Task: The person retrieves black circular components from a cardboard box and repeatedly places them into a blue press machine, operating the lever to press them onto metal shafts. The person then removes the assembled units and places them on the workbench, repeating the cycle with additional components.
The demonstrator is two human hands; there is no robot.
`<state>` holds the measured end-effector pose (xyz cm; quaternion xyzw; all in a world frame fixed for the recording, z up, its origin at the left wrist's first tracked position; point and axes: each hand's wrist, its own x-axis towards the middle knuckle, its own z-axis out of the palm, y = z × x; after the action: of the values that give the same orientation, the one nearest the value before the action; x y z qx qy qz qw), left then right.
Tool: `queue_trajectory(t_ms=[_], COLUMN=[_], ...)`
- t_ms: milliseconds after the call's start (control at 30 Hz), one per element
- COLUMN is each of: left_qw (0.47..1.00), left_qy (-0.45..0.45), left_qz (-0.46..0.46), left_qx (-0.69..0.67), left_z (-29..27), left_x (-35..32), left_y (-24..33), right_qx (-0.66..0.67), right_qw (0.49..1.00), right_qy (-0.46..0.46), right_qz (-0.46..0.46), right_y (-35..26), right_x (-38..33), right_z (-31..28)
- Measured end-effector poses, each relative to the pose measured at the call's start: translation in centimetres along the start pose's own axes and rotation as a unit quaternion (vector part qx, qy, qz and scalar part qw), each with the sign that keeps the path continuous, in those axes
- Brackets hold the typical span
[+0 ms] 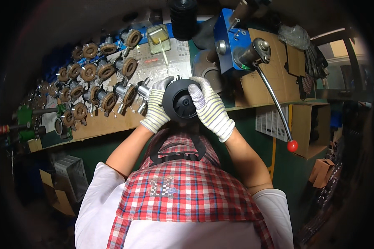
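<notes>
Cardboard-topped workbench [112,126], dim surroundings. Black round cup [183,99] at clock centre, by the near edge, vaned opening toward me. Left hand [157,104] grips its 9 o'clock side, right hand [211,107] its 2 o'clock rim, thumb over the front; probably two-handed for steadiness. Tray [155,48] with brush [164,54] at 11, likely for easy reach. Metal fittings [106,70] crowd 9 to 10, tight room there. Blue press [227,41] at 1; its lever [274,97] overhangs the edge toward 4, may limit my right elbow.

Shirt [187,235]: white, short-sleeved. Apron [220,191]: red plaid with white and blue lines — checkered patch [161,186] on front. Gloves [215,116]: pale, yellow-striped.
</notes>
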<state>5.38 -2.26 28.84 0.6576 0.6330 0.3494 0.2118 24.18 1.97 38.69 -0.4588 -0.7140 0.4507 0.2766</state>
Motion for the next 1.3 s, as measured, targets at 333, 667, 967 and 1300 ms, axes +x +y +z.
queue_trajectory(t_ms=[333,667,967,1300], left_qw=[0.994,0.986,0.986,0.985], left_qy=[-0.028,-0.085,-0.120,-0.139], left_qz=[0.055,0.083,0.056,0.033], left_qx=[0.087,0.116,0.104,0.101], left_z=[4.8,6.5,7.9,7.5], left_x=[-0.5,-1.2,-2.5,-2.5], left_y=[2.1,2.9,0.9,2.0], right_qx=[0.021,0.036,-0.039,-0.066], right_qw=[0.997,0.987,0.991,0.991], right_qy=[-0.016,-0.025,-0.001,0.002], right_qz=[0.078,0.155,0.128,0.115], right_y=[4.6,7.9,7.4,8.7], right_x=[-2.1,-3.5,-4.4,-5.3], right_z=[-2.8,-2.2,-2.9,-2.8])
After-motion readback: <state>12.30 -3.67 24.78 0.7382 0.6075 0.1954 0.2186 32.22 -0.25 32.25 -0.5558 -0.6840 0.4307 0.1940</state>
